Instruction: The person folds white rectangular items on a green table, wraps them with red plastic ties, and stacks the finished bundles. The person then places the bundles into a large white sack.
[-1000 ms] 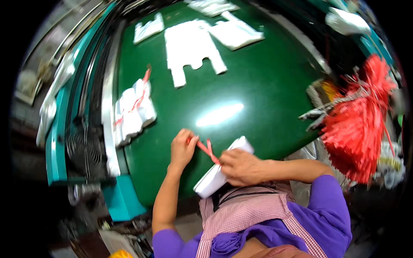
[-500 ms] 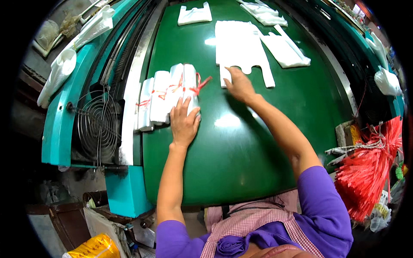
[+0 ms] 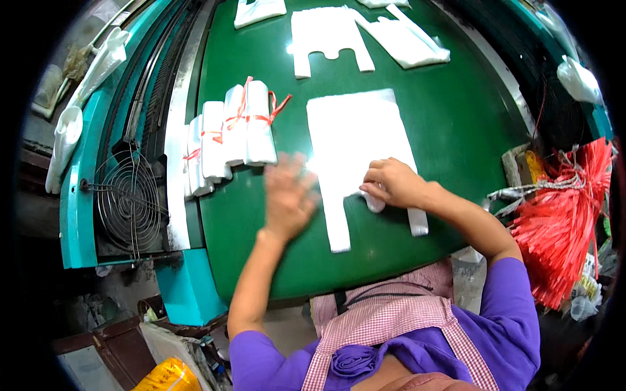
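Observation:
A flat stack of white plastic vest bags (image 3: 352,137) lies on the green table (image 3: 287,260) in front of me, its handles pointing toward me. My right hand (image 3: 394,182) has its fingers curled and pinched at the middle tab between the handles; the exact grip is partly hidden under the fingers. To the left of the stack, my left hand (image 3: 288,195) is blurred by motion, its fingers spread and nothing visible in it. Beyond that hand, several rolled bundles of white bags (image 3: 259,133) tied with red strips lie side by side.
Another flat stack of white bags (image 3: 326,32) lies farther back, beside a folded bag pile (image 3: 407,42). A bunch of red plastic strips (image 3: 561,221) hangs at the right edge. On the left stand a teal machine frame (image 3: 81,215) and a round wire guard (image 3: 134,202).
A stack of white bags now lies near me, under my right hand, which has come back toward my body. My left hand has left the tied bundles and moved slightly right. The view has shifted.

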Tool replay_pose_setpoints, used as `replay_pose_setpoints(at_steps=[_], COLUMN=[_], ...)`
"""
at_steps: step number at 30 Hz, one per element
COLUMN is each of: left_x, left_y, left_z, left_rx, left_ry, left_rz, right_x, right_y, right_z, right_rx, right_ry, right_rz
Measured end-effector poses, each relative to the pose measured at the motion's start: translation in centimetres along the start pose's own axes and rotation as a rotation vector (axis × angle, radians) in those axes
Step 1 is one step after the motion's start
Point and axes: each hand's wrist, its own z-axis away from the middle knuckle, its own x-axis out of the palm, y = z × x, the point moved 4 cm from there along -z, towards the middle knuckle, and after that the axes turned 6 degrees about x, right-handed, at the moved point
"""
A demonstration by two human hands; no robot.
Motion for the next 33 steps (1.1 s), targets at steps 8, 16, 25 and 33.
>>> replay_pose_setpoints(at_steps=[8, 16, 25, 33], left_x=[-1.6, -2.4, -1.2, 3.1], left_y=[12.5, 12.7, 10.8, 12.5], left_z=[6.8, 9.7, 3.6, -1.2], left_rx=[0.086, 0.134, -0.079, -0.003], left_ry=[-0.57, -0.475, -0.221, -0.279], left_rz=[0.26, 0.288, 0.51, 0.116], right_x=[2.7, 1.1, 2.4, 3.6], right_y=[4.0, -0.6, -0.6, -1.0], right_z=[-1.4, 15.4, 18.7, 10.1], right_rx=[-0.03, -0.123, -0.26, 0.124], right_ry=[0.365, 0.04, 0.225, 0.263], right_rz=[0.317, 0.11, -0.055, -0.327])
